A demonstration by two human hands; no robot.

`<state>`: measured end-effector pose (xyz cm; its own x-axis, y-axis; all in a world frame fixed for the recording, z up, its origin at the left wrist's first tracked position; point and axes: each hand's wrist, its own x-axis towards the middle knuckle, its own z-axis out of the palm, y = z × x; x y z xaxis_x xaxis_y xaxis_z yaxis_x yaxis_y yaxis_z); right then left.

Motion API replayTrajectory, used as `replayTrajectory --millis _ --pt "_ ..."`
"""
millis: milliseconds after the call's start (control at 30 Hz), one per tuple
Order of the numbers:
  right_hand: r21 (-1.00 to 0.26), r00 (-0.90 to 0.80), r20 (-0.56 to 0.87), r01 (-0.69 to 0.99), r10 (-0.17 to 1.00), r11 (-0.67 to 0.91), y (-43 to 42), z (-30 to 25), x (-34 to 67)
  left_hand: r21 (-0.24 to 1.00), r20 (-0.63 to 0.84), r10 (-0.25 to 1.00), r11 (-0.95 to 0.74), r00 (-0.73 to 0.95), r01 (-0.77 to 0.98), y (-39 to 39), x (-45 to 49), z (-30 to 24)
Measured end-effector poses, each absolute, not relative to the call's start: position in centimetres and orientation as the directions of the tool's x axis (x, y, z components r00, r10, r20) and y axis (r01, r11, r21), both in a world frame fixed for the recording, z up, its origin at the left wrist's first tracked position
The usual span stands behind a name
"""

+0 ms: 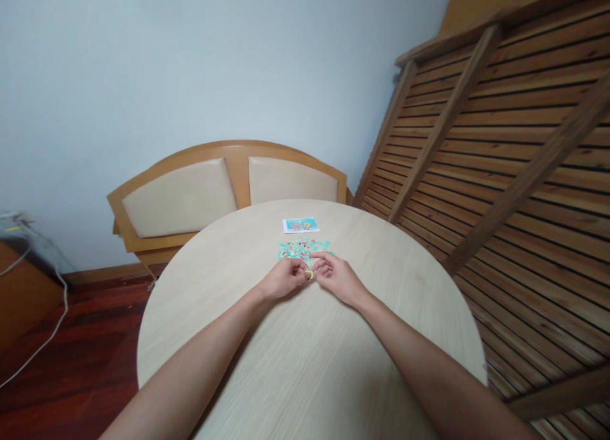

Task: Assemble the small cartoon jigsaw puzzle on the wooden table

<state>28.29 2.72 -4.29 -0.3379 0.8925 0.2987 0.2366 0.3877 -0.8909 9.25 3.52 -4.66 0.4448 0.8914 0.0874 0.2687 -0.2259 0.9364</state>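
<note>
My left hand (288, 277) and my right hand (337, 279) meet over the middle of the round table. Between their fingertips is a small yellow jigsaw puzzle piece (311, 275), or a couple joined; the exact number is too small to tell. The left fingers are curled in a pinch on its left side. On its right side the right thumb and fingers close in, while the index finger reaches out toward the pile. Just beyond my hands lies a loose heap of puzzle pieces (305, 246), mostly turquoise with some pink, yellow and white.
Behind the heap, a picture card (301, 225) with two cartoon figures on turquoise lies flat on the pale round table (229, 262). A padded headboard (185, 195) stands against the wall. Wooden slats (481, 141) lean at the right. A white cable (60, 319) hangs at the left.
</note>
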Motion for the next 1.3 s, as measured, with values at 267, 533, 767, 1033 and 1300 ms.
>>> replayTrajectory --millis 267,533,767,1033,1300 --pt "-0.891 -0.346 0.277 0.258 0.896 0.375 2.7 -4.4 28.3 0.889 0.123 0.87 -0.31 0.477 0.337 3.5 9.2 -4.8" --pt "-0.922 -0.404 0.208 0.223 0.891 0.316 3.0 -5.1 28.4 0.924 0.132 0.884 -0.273 0.448 0.267 3.7 9.3 -5.1" --pt "-0.931 -0.503 0.16 0.209 0.849 0.299 2.9 -5.1 28.4 0.92 0.109 0.855 -0.28 0.507 0.275 3.7 9.2 -5.5" --pt "-0.873 -0.485 0.174 0.327 0.857 0.362 2.9 -5.5 28.9 0.515 0.262 0.941 -0.323 0.212 0.794 5.2 3.7 -3.3" --pt "-0.8 -0.433 0.158 0.47 0.887 0.372 2.8 -5.1 29.1 0.407 0.407 0.89 -0.377 0.204 0.832 6.6 2.7 -5.3"
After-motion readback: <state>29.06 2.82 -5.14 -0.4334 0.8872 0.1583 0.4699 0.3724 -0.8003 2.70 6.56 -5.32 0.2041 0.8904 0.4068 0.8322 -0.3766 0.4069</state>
